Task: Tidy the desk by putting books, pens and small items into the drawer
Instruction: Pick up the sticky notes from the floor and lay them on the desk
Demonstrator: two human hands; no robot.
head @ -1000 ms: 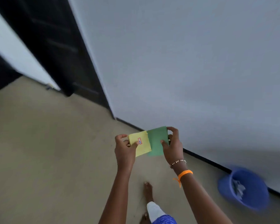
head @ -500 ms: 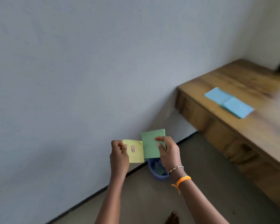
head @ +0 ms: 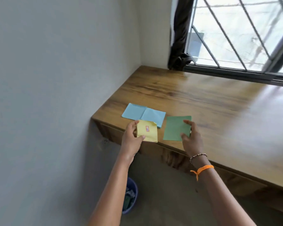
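My left hand (head: 132,139) grips a small yellow booklet (head: 147,131) with a red label, holding it over the near left corner of the wooden desk (head: 203,98). My right hand (head: 192,137) pinches the right edge of a green booklet (head: 175,128), which lies flat or nearly flat on the desk beside the yellow one. A light blue booklet (head: 143,113) lies spread open on the desk just behind them. The desk's front panel (head: 173,156) runs below the edge; I cannot make out a drawer in it.
A blue bin (head: 131,198) with scraps stands on the floor under my left forearm, against the grey wall. A barred window (head: 238,31) and a bunched dark curtain (head: 180,38) sit at the back of the desk.
The view has swung right from the wall to the desk. My hands have carried the yellow and green booklets apart and lowered them over the desk's near corner.
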